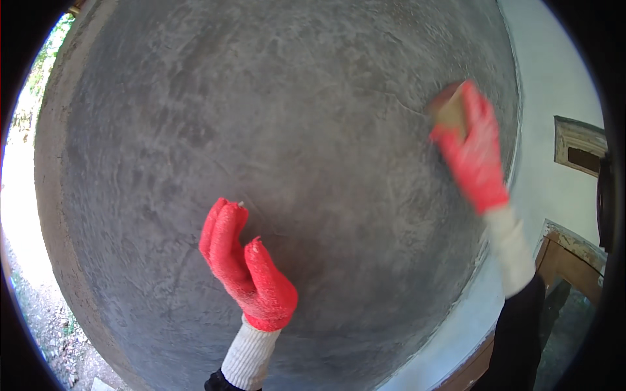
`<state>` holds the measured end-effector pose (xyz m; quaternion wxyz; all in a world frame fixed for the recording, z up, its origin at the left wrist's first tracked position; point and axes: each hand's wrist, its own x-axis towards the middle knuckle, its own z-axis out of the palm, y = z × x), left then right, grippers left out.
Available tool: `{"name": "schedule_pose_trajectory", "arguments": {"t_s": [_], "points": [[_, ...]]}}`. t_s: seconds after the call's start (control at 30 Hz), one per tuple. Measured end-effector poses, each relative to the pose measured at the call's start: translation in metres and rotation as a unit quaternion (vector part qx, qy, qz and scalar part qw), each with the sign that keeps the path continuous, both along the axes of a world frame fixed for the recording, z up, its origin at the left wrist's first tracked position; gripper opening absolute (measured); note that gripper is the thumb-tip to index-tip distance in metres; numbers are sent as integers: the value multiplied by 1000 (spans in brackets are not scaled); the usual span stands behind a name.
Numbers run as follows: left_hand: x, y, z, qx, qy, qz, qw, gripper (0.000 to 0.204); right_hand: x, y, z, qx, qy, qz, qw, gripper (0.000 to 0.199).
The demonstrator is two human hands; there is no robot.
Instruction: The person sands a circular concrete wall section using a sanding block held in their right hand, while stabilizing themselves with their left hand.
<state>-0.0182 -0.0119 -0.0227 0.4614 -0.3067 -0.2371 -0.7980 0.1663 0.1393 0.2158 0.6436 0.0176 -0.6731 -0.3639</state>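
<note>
A broad grey surface of smoothed cement plaster (313, 156) fills most of the view, with faint streaks and blotches on it. At the upper right, my right hand (473, 150), in a red coated glove with a white cuff, is closed around a tan sponge-like block (451, 117). The block is against or very close to the plaster, and motion blurs both. Lower and left of centre is my left hand (251, 267), gloved the same way. Its fingers are loosely bent, the thumb stands apart, and nothing is in it. Whether it touches the plaster I cannot tell.
A rough, paler cement edge (55, 150) bounds the plaster on the left, with bright ground (59, 345) beyond. Along the right runs a white wall (554, 78) with a small framed opening (580, 144) and a brown wooden frame (567, 264) below.
</note>
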Motion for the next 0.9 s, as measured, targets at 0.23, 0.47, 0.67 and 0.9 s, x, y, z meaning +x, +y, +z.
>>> {"name": "schedule_pose_trajectory", "arguments": {"t_s": [0.23,0.47,0.67,0.9], "points": [[6,10,12,-1,-12,19,1000,41,41,49,35,-160,119,9,980,70],[9,8,13,-4,-41,16,999,42,40,15,-219,-66,-527,-32,847,44],[4,7,9,-15,-26,31,999,42,48,65,-75,-51,5,-26,998,75],[15,24,19,14,-11,-8,1000,41,95,122,-9,-235,166,41,957,78]]}}
